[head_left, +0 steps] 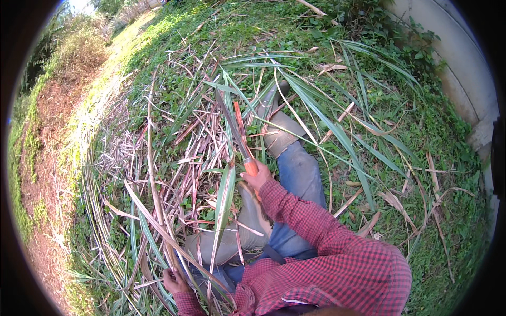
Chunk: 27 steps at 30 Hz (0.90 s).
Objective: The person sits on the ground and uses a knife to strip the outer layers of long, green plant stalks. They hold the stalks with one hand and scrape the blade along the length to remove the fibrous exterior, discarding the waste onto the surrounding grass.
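Note:
Near the bottom left, my left hand (176, 280) is closed around the lower end of a long brownish leafy stalk (154, 181), which runs away from me over the litter. My right hand (256, 178), at the middle, grips the orange handle of a long-bladed knife (234, 126). The blade points up and to the left, above the cut strips. Just beside it is a narrow orange piece (240, 120) whose kind I cannot make out. A broad green leaf (224, 197) hangs between my hands, over my bent leg.
My rubber boots (282, 131) and jeans (299, 174) lie among purplish stalk scraps (197, 158). Long green leaves (342, 137) spread over the grass to the right. Many thin stalks (92, 210) lie along the left. A pale wall (453, 58) rises at the far right.

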Tool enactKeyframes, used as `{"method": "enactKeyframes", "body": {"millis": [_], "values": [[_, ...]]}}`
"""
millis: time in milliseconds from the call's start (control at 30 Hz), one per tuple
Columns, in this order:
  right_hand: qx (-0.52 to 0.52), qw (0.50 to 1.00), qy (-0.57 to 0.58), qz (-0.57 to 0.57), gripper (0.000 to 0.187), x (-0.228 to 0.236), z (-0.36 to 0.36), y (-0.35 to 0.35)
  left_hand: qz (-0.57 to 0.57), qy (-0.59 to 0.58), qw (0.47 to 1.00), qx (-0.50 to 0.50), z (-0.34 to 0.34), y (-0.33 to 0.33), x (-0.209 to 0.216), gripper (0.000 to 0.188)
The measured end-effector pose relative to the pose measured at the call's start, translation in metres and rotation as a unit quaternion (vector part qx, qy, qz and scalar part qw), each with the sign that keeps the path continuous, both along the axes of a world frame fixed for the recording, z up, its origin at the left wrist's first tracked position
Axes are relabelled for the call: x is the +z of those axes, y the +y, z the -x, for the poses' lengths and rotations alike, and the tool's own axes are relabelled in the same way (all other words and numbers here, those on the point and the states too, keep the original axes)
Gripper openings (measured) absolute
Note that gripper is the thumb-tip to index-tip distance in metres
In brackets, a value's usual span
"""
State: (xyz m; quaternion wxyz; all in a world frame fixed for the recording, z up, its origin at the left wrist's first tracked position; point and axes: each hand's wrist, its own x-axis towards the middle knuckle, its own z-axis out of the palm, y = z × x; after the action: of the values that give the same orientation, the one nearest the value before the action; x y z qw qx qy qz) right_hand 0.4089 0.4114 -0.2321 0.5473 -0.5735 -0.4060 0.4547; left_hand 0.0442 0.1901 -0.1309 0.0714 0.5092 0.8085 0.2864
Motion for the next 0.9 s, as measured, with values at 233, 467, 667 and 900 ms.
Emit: {"method": "enactKeyframes", "body": {"millis": [233, 467, 667, 900], "values": [[0.011, 0.998, -0.047, -0.034, 0.059, -0.002, 0.001, 0.001, 0.026, 0.023, 0.999, 0.007, 0.007, 0.125, -0.006, 0.024], [0.021, 0.995, -0.094, -0.033, 0.056, 0.005, 0.001, -0.001, 0.160, 0.199, 0.961, -0.102, 0.024, 0.195, -0.060, 0.043], [0.018, 0.997, -0.080, -0.002, 0.054, 0.007, -0.001, 0.000, 0.181, 0.196, 0.962, -0.062, 0.026, 0.106, -0.015, 0.046], [0.045, 0.975, -0.152, 0.158, 0.044, -0.010, -0.001, -0.001, 0.358, 0.225, 0.900, -0.105, 0.044, -0.007, -0.013, 0.055]]}}
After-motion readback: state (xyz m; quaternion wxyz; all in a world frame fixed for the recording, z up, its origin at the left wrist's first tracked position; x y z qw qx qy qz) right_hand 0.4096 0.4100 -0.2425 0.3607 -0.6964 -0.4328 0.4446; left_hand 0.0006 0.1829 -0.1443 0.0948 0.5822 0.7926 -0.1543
